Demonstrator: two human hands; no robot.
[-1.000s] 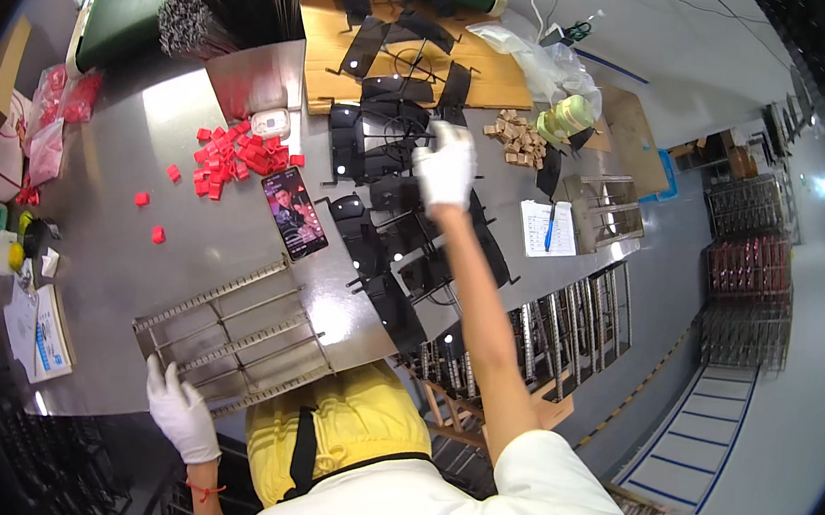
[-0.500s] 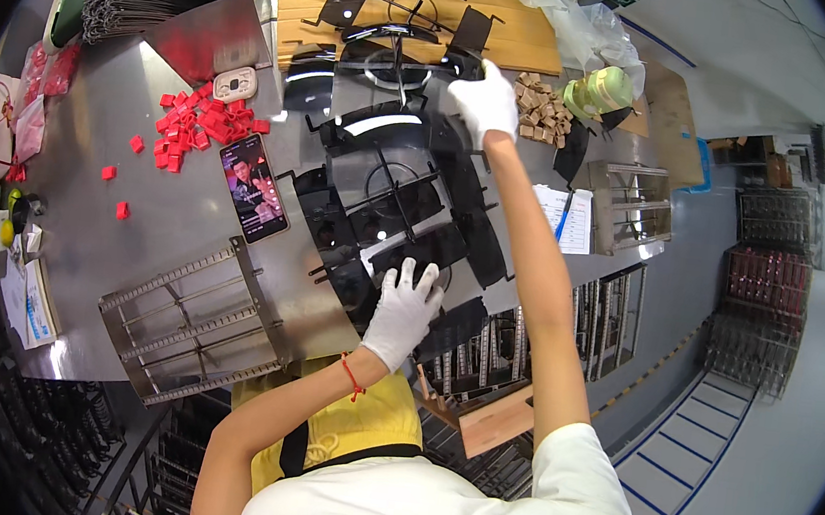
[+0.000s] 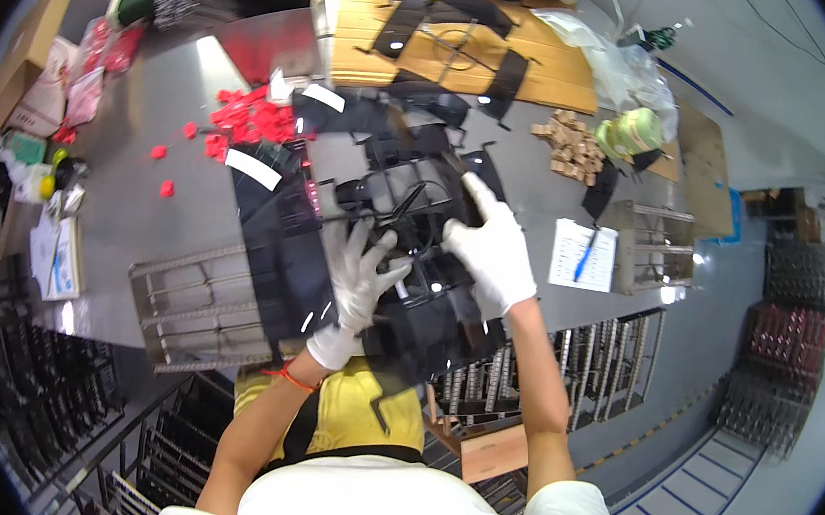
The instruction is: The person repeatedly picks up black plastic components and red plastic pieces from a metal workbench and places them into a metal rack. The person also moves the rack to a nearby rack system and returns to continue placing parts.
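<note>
Glossy black panels point(image 3: 278, 243) on a black wire rack point(image 3: 408, 202) fill the middle of the metal table, partly smeared by motion. My left hand point(image 3: 358, 277), in a white glove, lies over the panels with its fingers spread. On the other side, my white-gloved right hand point(image 3: 498, 256) is at the rack's right part, index finger stretched out and thumb apart. Neither hand visibly grips anything; what lies under the fingertips is partly hidden. A phone point(image 3: 312, 197) is mostly covered by the panels' left part.
Red clips point(image 3: 256, 118) lie at the left, wooden blocks point(image 3: 575, 149) at the right. More black panels point(image 3: 506, 86) rest on cardboard point(image 3: 361, 26) at the back. A metal frame point(image 3: 196, 310) stands front left, another point(image 3: 655, 243) right, beside a paper sheet point(image 3: 568, 259) with a blue pen point(image 3: 585, 261).
The panels and rack have turned and shifted left, over the phone. My right hand has come back from the far edge toward the middle; my left hand has moved left. The view has shifted too.
</note>
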